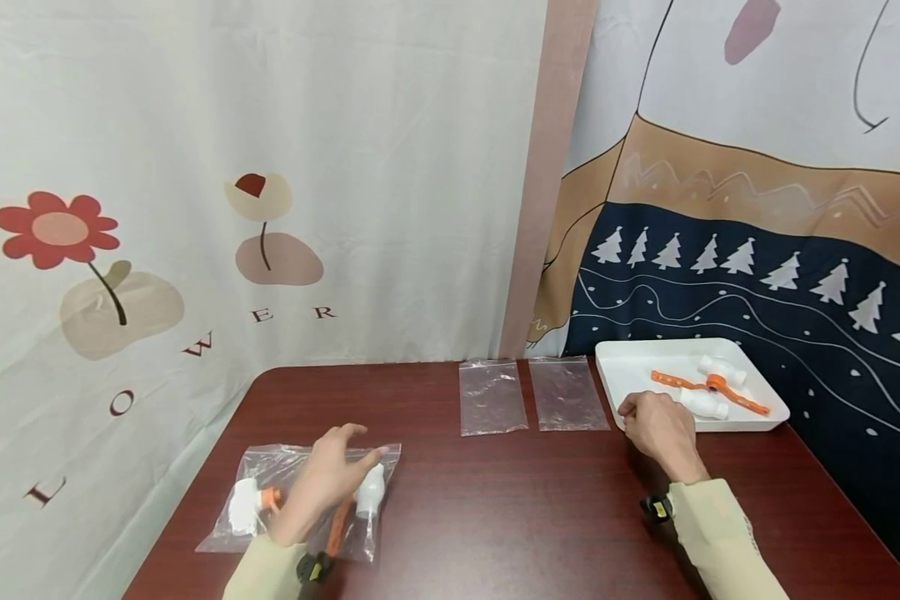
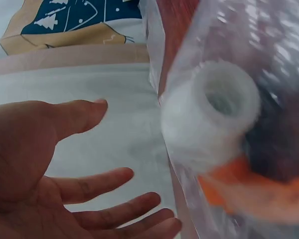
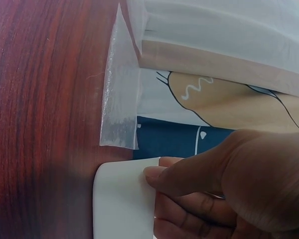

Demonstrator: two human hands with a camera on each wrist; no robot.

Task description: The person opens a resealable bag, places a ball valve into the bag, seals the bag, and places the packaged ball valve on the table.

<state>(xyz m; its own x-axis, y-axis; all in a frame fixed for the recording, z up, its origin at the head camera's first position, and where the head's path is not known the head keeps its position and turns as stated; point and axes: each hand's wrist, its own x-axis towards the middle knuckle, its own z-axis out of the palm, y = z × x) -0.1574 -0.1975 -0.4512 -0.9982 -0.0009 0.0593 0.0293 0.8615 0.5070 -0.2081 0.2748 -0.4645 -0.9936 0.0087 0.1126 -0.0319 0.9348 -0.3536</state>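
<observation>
hand (image 1: 660, 429) on white tray (image 1: 645, 357), perhaps plastic

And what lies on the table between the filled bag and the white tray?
Two flat clear bags lie side by side, in the head view.

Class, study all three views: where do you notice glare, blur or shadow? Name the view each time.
Head view: soft sheen on the red-brown wooden table, glints on the filled clear plastic bag; left wrist view: bright highlights streak that bag, and the orange plastic piece inside looks blurred; right wrist view: a dark shadow falls beside the white plastic tray.
</observation>
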